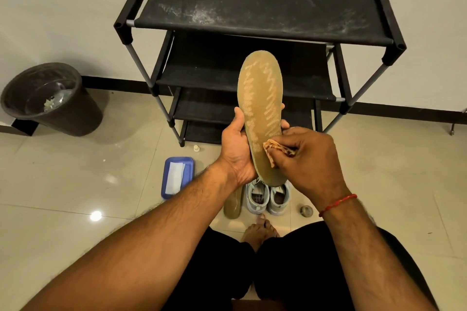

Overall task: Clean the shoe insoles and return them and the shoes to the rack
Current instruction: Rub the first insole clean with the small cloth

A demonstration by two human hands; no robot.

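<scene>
Above the floor, before the rack (257, 5), the left hand (236, 149) grips an insole (261, 108) by its edges while the right hand (310, 154) pinches a cloth (274, 148) against its heel end. Cleaning looks midway: this insole is being wiped, and a second insole (232, 204) lies on the floor beside the shoes (267, 197). Left, by my judgement: finishing both insoles, refitting them, and shelving the shoes on the rack, whose shelves hold nothing.

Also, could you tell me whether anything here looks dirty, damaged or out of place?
The rack's top shelf carries whitish dusty streaks across its black fabric, so it looks dirty. Nothing else looks spilled or damaged.
</scene>
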